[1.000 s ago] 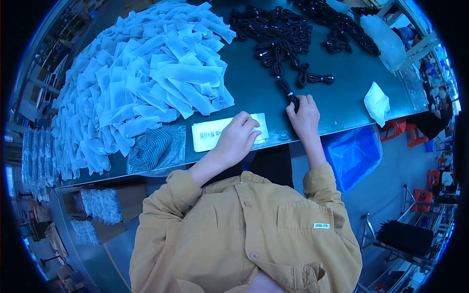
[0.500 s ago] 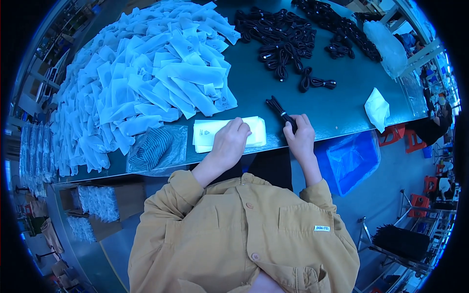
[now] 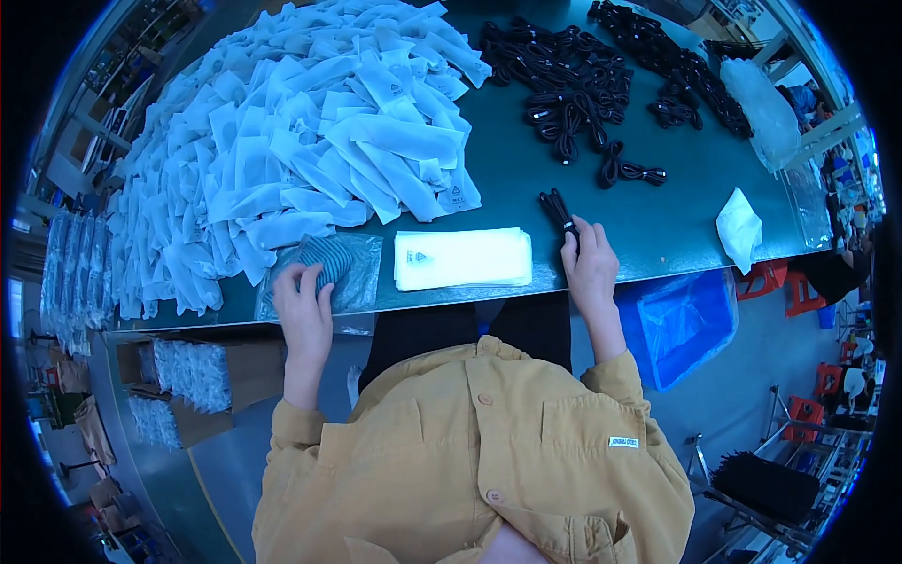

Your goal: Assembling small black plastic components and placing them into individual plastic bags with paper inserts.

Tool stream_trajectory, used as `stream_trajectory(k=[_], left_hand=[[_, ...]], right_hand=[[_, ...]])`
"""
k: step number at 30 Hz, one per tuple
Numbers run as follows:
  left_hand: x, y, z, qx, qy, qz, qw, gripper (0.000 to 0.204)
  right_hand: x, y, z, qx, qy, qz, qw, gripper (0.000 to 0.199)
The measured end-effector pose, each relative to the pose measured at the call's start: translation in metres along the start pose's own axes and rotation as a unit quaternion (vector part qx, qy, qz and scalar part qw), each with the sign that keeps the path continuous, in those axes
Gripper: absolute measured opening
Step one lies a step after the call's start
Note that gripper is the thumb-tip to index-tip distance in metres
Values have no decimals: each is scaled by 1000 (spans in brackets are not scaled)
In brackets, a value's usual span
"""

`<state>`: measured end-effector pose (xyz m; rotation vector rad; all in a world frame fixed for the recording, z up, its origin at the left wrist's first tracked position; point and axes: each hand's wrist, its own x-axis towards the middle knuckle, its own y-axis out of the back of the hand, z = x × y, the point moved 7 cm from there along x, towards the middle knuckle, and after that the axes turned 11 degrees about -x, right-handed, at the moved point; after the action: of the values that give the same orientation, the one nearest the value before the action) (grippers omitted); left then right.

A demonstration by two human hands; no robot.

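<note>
Table top [image 3: 526, 188]: smooth dark green, slight sheen. White pouches [image 3: 282, 141]: thin matt plastic, crinkled. Flat pouch stack [image 3: 462, 258]: same matt white film, smooth. Clear bag [image 3: 352, 268]: glossy transparent plastic w/ striped knit cloth inside. Black cable bundle [image 3: 558, 209]: matt rubbery sheath. Jacket [image 3: 470, 451]: mustard woven cloth, matt. Blue bin liner [image 3: 681, 320]: shiny plastic.

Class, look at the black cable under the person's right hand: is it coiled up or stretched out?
Coiled up. The black cable lies as a short tight bundle on the table, with the right hand on its near end.
</note>
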<state>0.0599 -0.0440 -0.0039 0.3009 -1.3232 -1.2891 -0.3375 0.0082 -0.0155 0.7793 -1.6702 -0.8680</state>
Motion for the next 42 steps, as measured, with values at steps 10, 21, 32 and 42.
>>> stream_trajectory(k=[10, 21, 32, 42], left_hand=[[18, -11, -6, -53, 27, -9, 998, 11], [57, -101, 167, -381, -101, -158, 905, 11], [58, -129, 159, -417, -22, -179, 891, 7], [61, -131, 151, -517, 66, -225, 824, 5]], right_hand=[[1, -3, -4, -2, -12, 17, 1000, 23], [-17, 3, 5, 202, -112, 0, 973, 20], [-38, 41, -20, 169, 18, 0, 985, 27], [-36, 54, -32, 96, 145, -7, 985, 35]])
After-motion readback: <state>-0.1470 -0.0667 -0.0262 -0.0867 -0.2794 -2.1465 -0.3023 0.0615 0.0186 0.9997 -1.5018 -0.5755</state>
